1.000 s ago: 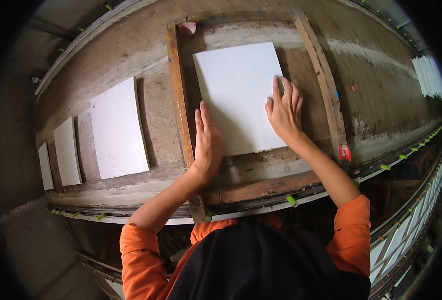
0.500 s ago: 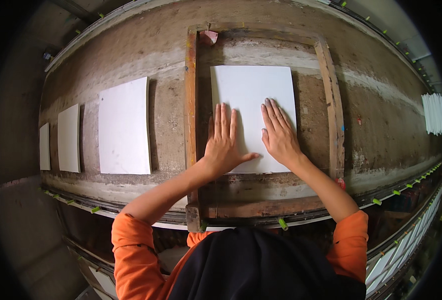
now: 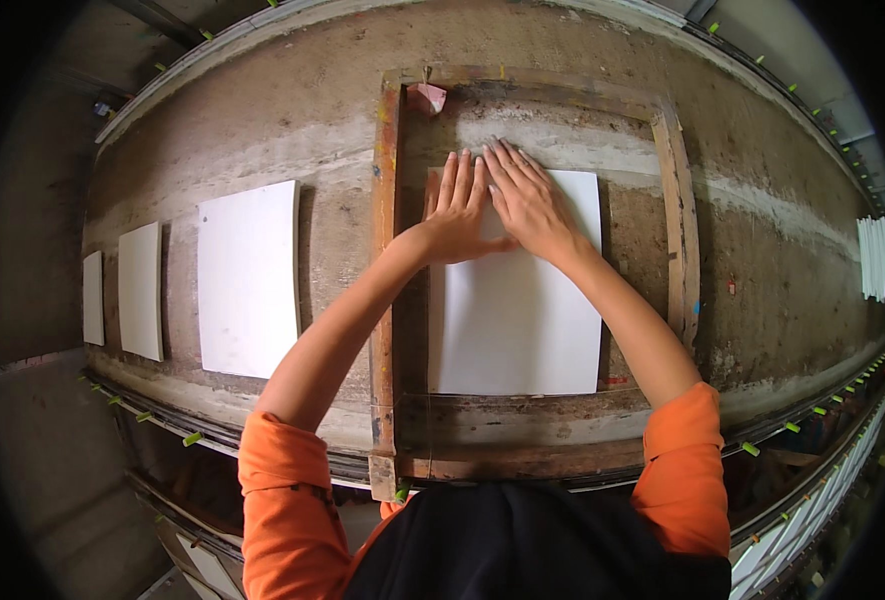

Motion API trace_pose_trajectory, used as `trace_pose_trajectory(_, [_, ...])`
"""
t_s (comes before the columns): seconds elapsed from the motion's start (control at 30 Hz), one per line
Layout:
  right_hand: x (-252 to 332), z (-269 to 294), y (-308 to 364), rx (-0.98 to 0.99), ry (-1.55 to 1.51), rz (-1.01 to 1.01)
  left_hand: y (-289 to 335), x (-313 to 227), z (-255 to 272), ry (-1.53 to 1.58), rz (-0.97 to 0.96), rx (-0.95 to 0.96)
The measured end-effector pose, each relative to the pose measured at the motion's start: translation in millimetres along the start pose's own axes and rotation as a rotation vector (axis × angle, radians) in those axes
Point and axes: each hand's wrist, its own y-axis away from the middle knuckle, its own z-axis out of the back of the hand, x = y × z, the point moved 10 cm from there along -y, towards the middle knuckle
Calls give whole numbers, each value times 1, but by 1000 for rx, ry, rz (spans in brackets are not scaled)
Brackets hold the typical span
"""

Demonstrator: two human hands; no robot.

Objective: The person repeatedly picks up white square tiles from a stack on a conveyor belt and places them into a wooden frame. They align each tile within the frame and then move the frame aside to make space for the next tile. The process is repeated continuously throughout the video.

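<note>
A smooth white rectangular sheet (image 3: pixel 522 330) lies inside a worn wooden frame (image 3: pixel 386 300) on the long table. Both hands rest flat by the sheet's far part, close to each other. My left hand (image 3: pixel 454 215) has its fingers stretched away from me and its thumb pointing right, over the sheet's far left. My right hand (image 3: pixel 530 205) lies beside it, tilted leftward, with its fingertips at or just past the far edge. Neither hand grips anything. The hands cover part of the sheet's far edge.
To the left, several white sheets lie in a row, the nearest one (image 3: pixel 249 280) large. A pink scrap (image 3: pixel 428 98) sits at the frame's far left corner. At the far right is a bundle of white strips (image 3: pixel 877 258). Green pegs (image 3: pixel 192 439) line the table's near rail.
Both hands have slid away from me over the sheet, from its middle to its far edge. The right hand has also come left, close to the left. The whole view has shifted slightly.
</note>
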Motion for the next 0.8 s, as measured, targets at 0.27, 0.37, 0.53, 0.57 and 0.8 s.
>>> trace_pose_trajectory(0.27, [-60, 2, 17, -30, 264, -332, 4, 11, 21, 58, 185, -438])
trace_pose_trajectory(0.37, [-65, 14, 38, -55, 276, -413, 22, 20, 23, 282, 298, -585])
trace_pose_trajectory(0.53, [-61, 24, 83, -37, 207, -524, 51, 5, 19, 134, 242, -682])
trace_pose_trajectory(0.57, [-52, 27, 93, -30, 253, -503, 57, -6, 17, 40, 208, -673])
trace_pose_trajectory(0.8, [43, 39, 152, 90, 249, -326, 109, -79, -30, -207, 88, -338])
